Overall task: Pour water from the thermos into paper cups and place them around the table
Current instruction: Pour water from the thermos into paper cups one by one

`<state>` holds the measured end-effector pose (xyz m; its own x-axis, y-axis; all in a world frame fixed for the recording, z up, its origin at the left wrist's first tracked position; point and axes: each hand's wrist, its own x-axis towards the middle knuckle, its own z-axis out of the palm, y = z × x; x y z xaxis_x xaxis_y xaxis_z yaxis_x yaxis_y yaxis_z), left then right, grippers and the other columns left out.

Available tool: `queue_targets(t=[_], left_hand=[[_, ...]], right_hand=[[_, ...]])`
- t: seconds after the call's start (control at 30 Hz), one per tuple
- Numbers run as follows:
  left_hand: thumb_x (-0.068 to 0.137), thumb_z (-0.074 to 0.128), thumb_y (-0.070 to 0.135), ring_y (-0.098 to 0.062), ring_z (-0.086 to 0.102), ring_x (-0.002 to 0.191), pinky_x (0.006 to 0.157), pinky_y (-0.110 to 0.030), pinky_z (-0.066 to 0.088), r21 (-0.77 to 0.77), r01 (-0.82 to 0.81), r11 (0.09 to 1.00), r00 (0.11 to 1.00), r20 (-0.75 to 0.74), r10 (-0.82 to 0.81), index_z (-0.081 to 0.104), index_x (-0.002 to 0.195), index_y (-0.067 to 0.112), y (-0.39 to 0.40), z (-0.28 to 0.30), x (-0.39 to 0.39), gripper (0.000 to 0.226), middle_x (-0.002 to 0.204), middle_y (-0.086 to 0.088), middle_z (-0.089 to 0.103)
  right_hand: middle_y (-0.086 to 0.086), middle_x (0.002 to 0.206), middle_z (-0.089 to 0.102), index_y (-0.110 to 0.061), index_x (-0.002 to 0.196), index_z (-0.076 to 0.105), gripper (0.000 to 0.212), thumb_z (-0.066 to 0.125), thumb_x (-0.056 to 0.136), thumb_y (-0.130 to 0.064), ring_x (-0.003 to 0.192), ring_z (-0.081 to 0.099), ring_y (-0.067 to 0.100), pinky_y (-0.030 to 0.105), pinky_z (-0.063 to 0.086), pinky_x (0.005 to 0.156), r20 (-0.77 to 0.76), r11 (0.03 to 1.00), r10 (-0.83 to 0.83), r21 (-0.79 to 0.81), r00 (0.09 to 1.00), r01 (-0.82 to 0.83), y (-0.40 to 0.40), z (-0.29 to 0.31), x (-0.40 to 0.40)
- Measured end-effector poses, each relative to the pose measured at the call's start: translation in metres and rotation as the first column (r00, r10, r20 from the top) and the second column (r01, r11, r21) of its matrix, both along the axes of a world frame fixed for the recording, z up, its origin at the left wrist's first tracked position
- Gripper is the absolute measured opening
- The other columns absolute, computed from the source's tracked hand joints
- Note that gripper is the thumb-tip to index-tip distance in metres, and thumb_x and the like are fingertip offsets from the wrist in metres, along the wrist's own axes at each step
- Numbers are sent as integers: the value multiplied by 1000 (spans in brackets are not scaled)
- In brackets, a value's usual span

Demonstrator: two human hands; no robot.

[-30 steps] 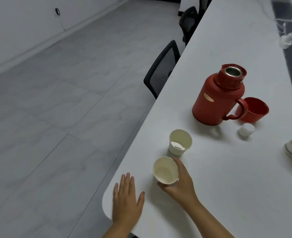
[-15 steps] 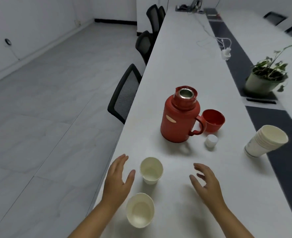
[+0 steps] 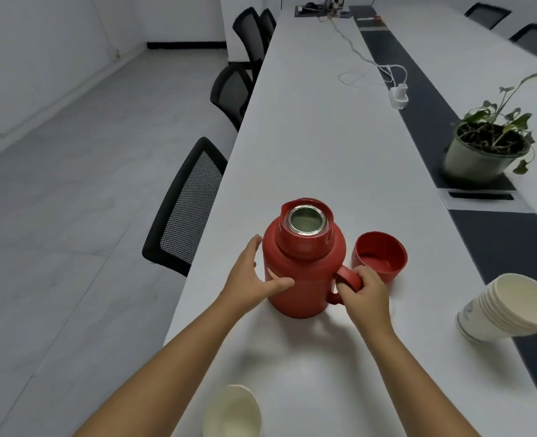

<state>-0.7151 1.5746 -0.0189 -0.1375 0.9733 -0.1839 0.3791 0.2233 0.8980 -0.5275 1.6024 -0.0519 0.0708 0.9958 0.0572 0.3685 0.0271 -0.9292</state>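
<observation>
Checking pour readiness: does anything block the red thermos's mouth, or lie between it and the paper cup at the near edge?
Nothing visible does. The red thermos stands uncapped; bare white table separates it from the white paper cup.

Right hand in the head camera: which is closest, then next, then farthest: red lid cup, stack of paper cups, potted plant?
From the right hand:
1. Round red plastic lid cup, just behind it.
2. Stack of white paper cups, lying off to its right.
3. Green potted plant, far back right.
</observation>
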Motion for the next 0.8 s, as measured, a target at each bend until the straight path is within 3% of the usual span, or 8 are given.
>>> queue_targets(t=[0.03,0.1,0.2,0.33,0.4,0.5,0.67,0.8], left_hand=[[42,72,50,-5,40,127,104,-23,33,20,24,1000,999,37,-25,33,133,38,4,-2,-1,99,137,16,43],[44,75,39,7,48,115,94,-12,39,62,81,995,991,99,-87,38,117,52,9,-4,0,83,122,26,51],[45,78,32,6,51,112,86,-7,41,98,128,987,981,131,-141,38,119,46,10,-5,2,85,123,17,53],[43,78,34,6,52,108,85,-6,41,111,128,986,981,133,-143,40,120,39,-8,-1,6,87,120,13,55],[38,77,38,7,53,103,84,-8,42,90,99,991,985,132,-110,41,115,39,-28,1,15,85,115,14,55],[32,76,42,10,52,99,83,-9,43,57,43,997,989,141,-50,41,104,44,-68,10,30,80,109,20,53],[32,75,52,10,45,114,98,-16,38,95,26,995,992,123,-38,25,112,61,-138,35,56,94,116,38,42],[31,77,57,3,46,118,102,-24,41,128,-1,992,993,121,-14,24,129,48,-191,46,72,112,125,27,47]], right_hand=[[-8,52,40,-13,51,39,19,54,62,-15,59,42,31,52,49,61,-51,999,-23,-26,998,21,3,-6,-1],[-8,44,43,-16,46,36,20,52,58,-15,54,34,24,53,46,57,-118,996,-73,-54,990,67,4,-12,-4],[-8,40,41,-15,43,33,20,51,52,-19,52,27,21,48,40,49,-180,991,-132,-41,975,126,2,-10,-10],[-3,40,36,6,48,40,23,52,53,-13,50,31,26,51,41,50,-132,993,-122,-6,984,122,-14,-4,-2],[-2,42,35,-1,47,41,17,53,53,-11,52,36,36,52,41,52,-84,995,-98,8,992,99,-30,2,9],[2,45,36,-4,52,40,16,54,50,-11,52,36,29,51,41,49,-67,997,-76,4,995,76,-64,11,24],[2,46,30,0,51,40,16,53,48,-9,53,35,28,57,44,49,-61,999,-50,-22,997,49,-128,44,49],[12,51,29,15,54,38,24,52,50,-4,54,32,29,59,44,48,12,1000,27,-1,1000,-27,-174,77,68]])
